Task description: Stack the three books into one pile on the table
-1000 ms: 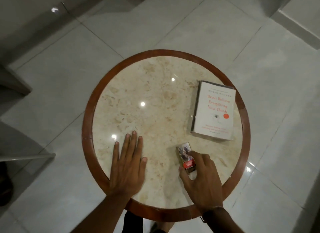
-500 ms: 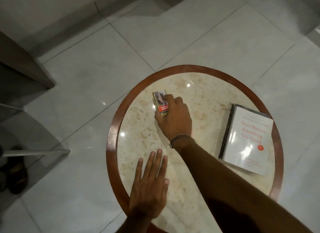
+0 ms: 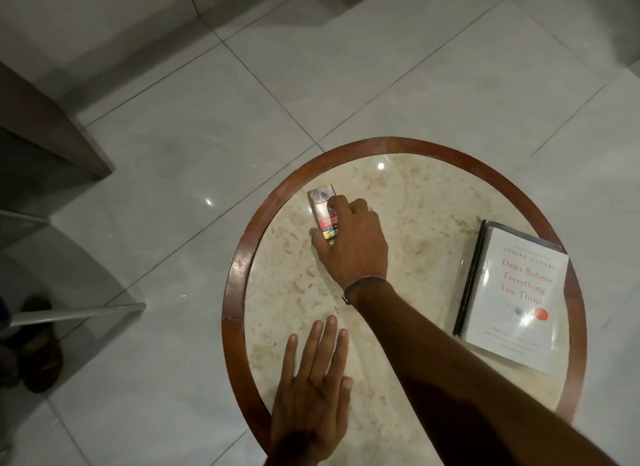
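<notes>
Right hand (image 3: 349, 243) grips small box (image 3: 323, 212), long axis pointing away.

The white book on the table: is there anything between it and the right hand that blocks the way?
Nothing visible blocks it. The right hand grips a small box at the table's left side; the white book lies at the right edge, bare marble between. The left hand rests flat at the near edge, out of that path.
</notes>
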Available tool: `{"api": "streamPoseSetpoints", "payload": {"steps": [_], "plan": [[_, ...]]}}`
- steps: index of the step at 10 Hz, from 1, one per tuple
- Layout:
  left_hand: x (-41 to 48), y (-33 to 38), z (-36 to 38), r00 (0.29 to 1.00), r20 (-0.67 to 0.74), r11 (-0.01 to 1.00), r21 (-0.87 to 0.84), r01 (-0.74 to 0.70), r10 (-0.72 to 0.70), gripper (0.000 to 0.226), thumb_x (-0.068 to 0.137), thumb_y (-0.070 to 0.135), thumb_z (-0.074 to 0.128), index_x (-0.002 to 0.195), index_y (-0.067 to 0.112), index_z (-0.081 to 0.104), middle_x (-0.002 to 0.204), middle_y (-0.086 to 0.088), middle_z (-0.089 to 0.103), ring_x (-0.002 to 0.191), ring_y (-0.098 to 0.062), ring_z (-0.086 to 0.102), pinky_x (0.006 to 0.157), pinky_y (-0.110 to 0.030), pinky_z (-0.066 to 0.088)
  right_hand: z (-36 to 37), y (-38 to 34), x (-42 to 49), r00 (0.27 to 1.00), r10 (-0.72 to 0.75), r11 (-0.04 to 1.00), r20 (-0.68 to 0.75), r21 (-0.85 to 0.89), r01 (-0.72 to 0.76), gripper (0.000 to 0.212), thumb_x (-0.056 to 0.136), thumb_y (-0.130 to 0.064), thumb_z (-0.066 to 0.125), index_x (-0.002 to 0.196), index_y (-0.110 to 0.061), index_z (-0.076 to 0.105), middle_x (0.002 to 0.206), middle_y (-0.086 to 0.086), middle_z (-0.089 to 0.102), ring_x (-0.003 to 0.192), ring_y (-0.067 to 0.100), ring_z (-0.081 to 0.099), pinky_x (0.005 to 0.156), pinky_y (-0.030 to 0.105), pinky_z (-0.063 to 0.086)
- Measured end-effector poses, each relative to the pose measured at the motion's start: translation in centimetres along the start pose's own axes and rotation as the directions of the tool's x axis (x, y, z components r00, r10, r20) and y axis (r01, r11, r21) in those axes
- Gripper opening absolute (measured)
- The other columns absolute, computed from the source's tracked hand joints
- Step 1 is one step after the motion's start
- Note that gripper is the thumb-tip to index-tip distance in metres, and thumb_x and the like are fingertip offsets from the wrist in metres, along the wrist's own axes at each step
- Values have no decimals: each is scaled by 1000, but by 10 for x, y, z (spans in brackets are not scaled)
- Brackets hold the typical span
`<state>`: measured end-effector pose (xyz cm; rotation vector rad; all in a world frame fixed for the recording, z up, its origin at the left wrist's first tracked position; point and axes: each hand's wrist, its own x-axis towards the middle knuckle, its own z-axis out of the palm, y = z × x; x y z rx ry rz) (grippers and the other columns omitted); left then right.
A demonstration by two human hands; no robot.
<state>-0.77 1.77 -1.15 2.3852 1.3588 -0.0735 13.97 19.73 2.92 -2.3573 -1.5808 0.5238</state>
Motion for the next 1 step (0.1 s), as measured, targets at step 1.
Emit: {"api": "streamPoseSetpoints", "payload": {"steps": [1], "plan": [[-2, 0, 0, 1000, 1, 1000, 21, -2, 2, 66, 107, 52, 27, 165, 22, 31, 174, -6, 32, 160, -30, 30, 129, -59, 28, -5, 1, -6, 1000, 8, 998, -25, 61, -6, 67, 88, -65, 63, 141, -25, 51, 130, 6, 60, 109, 25, 60, 88, 40, 60]]}}
